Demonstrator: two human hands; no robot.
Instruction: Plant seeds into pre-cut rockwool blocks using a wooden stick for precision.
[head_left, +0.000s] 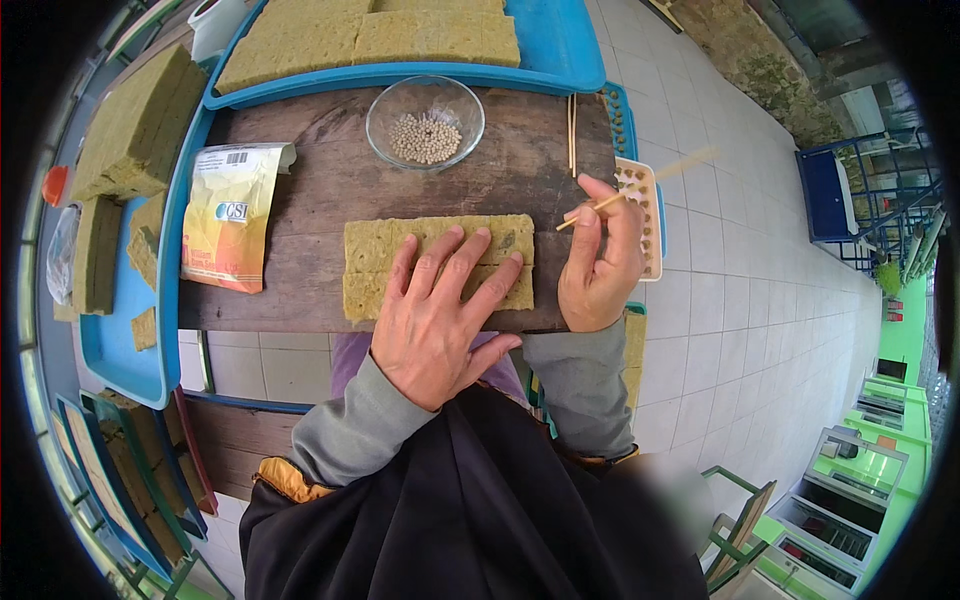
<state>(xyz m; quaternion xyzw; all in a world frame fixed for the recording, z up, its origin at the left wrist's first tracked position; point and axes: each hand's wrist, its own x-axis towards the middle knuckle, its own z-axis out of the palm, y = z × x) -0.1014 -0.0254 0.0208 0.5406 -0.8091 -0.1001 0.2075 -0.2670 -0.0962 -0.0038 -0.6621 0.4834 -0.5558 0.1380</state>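
Observation:
A rockwool slab, scored into blocks and dotted with small holes, lies on the dark wooden table in front of me. My left hand rests on it palm down, fingers spread. Just right of the slab, my right hand pinches a thin wooden stick between thumb and fingers, its tip off the slab. Behind the slab stands a clear glass bowl holding many small pale round seeds. More thin wooden sticks lie at the table's back right.
A printed seed packet lies at left. Blue trays with rockwool slabs stand behind and at left. Beyond the right edge is a pale tray of small plugs. Stacked rockwool stands at far left.

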